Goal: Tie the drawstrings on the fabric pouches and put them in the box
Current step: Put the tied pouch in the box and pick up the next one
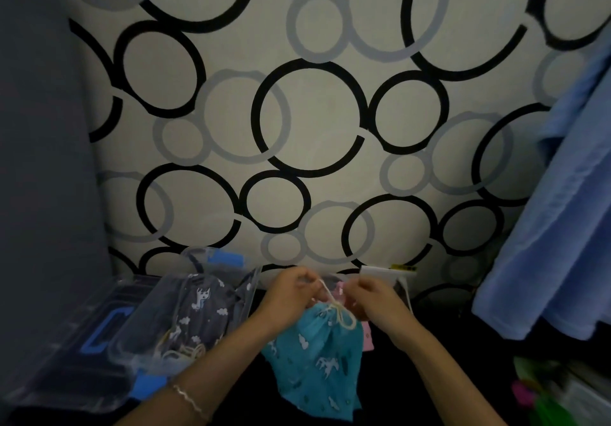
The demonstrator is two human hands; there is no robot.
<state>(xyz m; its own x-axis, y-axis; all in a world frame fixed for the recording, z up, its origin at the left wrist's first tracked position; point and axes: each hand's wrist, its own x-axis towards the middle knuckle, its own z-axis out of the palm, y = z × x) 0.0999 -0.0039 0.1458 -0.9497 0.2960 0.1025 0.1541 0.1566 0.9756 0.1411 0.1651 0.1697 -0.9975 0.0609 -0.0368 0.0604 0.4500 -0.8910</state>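
Clear box (253, 288), 9 o'clock of the hands: holds one dark grey pouch (198, 310), possibly tied already (view blurred). Teal pouch (314, 356), 6 o'clock of the hands: soft, light, limp; best gripped at its gathered neck. Left hand (291, 290) and right hand (373, 293): fingers pinched on the cream drawstring (344, 318) ends.

Both bare forearms reach in from the lower edge of the view, the left from the lower left and the right from the lower right, and converge toward the middle. The left hand (291, 291) and right hand (375, 296) sit close together, knuckles up — the 2 nearly level. The fingers of each are curled, pinching a drawstring (325, 290) that runs between them.
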